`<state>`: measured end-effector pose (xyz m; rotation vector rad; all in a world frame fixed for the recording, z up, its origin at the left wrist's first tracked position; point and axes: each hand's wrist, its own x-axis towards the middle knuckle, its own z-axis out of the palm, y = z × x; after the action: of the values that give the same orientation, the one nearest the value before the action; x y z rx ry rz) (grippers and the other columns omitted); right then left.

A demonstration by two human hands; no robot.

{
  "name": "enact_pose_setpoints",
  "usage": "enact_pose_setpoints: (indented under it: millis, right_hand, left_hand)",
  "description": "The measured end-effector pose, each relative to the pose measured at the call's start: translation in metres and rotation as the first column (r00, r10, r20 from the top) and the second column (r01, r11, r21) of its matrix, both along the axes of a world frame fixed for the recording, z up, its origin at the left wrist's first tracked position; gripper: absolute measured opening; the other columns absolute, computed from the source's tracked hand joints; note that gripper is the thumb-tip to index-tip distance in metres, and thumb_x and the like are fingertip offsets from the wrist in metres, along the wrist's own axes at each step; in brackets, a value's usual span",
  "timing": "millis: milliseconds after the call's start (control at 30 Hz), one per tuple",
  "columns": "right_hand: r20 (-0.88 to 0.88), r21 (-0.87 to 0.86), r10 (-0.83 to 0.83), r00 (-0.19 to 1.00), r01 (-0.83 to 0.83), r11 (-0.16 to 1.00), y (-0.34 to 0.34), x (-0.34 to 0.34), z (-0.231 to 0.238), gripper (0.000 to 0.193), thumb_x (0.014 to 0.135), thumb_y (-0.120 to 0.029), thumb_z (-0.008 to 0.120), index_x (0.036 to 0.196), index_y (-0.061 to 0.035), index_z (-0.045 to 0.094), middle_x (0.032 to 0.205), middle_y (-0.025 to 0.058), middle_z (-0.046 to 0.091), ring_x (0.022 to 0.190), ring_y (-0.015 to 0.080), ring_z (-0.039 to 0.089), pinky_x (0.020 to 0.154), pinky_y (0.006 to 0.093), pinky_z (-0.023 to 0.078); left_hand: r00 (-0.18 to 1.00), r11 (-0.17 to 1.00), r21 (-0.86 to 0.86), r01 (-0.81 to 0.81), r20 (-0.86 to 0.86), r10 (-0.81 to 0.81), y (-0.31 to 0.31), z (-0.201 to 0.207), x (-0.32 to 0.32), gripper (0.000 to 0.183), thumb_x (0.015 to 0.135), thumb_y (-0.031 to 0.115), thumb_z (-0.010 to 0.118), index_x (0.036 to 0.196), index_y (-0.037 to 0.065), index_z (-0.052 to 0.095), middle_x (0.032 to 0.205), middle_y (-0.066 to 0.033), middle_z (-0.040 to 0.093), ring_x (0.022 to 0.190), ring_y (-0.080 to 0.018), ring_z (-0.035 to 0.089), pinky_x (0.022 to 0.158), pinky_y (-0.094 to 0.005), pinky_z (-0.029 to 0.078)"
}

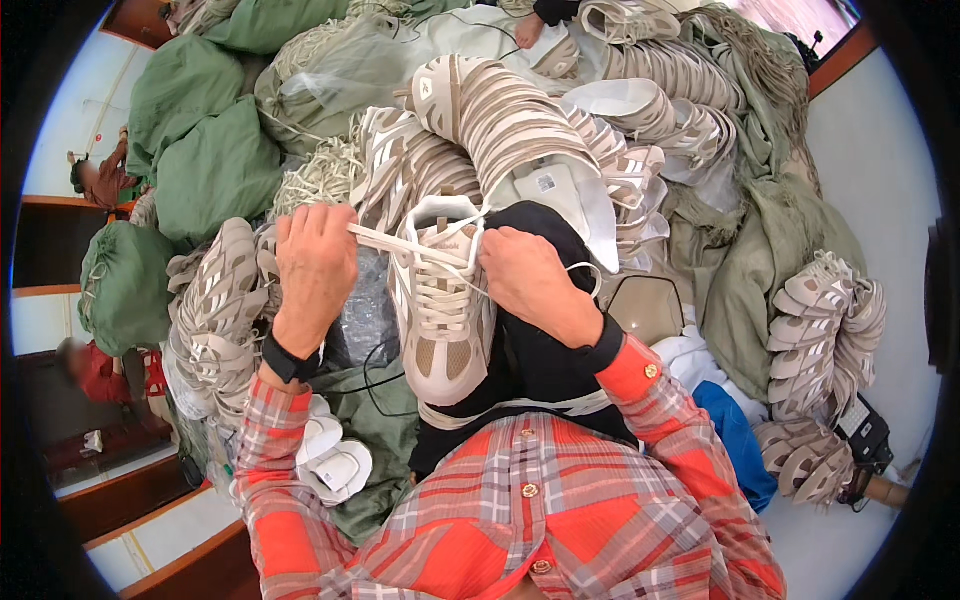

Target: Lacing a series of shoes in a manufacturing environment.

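A beige and white sneaker (pixel 440 350) rests on my lap with its toe toward me. Cream lacing crosses its tongue up to the ankle opening. My left hand (pixel 316 265) is closed on one flat shoelace (pixel 385 239), drawn taut to the left of the shoe. On the other side, my right hand (pixel 535 280) is closed by the top eyelets, fingers curled around the lace there; its loose end loops out past the knuckles. Black bands circle both wrists. Just beyond the sneaker, a curved stack of shoe uppers (pixel 510 125) leans over my knee.
Green sacks (pixel 215 180) are piled at the left. More stacked uppers (pixel 215 310) lie on both sides, and white insoles (pixel 335 465) sit by my left forearm. At the right stands a dark device (pixel 862 432). Another person's hand (pixel 529 31) shows at the far edge; other people are at the left.
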<state>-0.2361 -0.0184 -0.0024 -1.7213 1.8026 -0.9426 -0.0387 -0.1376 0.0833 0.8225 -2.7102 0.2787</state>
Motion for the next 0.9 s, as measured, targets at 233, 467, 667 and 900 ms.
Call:
enact_pose_setpoints:
  millis: [233,467,667,900]
  right_hand:
    - [0.246,0.018,0.04,0.968,-0.046,0.999,0.001,-0.01,-0.01,0.006,0.08,0.0,0.052,0.085,0.0021,0.054,0.071,0.0208,0.057,0.07,0.0399,0.058,0.062,0.0458,0.046]
    - [0.269,-0.013,-0.043,0.962,0.048,0.999,0.005,0.002,0.002,0.018,0.079,0.005,0.049,0.095,-0.0006,0.043,0.071,0.0231,0.057,0.073,0.045,0.057,0.062,0.0494,0.043]
    - [0.215,0.121,-0.103,0.971,0.078,0.99,0.0,0.002,0.007,0.025,0.076,0.005,0.05,0.097,-0.0017,0.04,0.071,0.0238,0.057,0.074,0.0459,0.057,0.062,0.05,0.042]
    - [0.284,-0.017,-0.105,0.953,0.114,0.993,0.0,0.002,-0.005,0.024,0.076,0.005,0.052,0.096,-0.0012,0.041,0.073,0.0229,0.056,0.073,0.0468,0.055,0.062,0.0507,0.04]
  left_hand:
    - [0.822,0.248,0.962,-0.117,-0.047,0.568,0.018,-0.064,0.07,0.02,0.082,0.005,0.061,0.102,0.003,0.06,0.076,-0.001,0.055,0.069,-0.0119,0.051,0.061,-0.0285,0.04]
    - [0.955,0.775,0.559,0.294,-0.211,-0.21,-0.005,-0.018,-0.027,0.014,0.077,0.01,0.065,0.091,0.008,0.067,0.075,-0.0062,0.054,0.068,-0.0228,0.051,0.062,-0.0337,0.04]
    - [0.933,0.7,0.635,0.328,-0.102,-0.344,-0.001,-0.048,-0.059,0.003,0.077,0.01,0.063,0.079,0.009,0.061,0.078,-0.0047,0.051,0.084,-0.0248,0.049,0.077,-0.0351,0.034]
    - [0.914,0.763,0.572,0.302,0.053,-0.402,0.004,-0.042,-0.062,0.003,0.075,0.012,0.063,0.077,0.011,0.061,0.082,-0.0055,0.052,0.087,-0.0257,0.049,0.076,-0.0381,0.033]
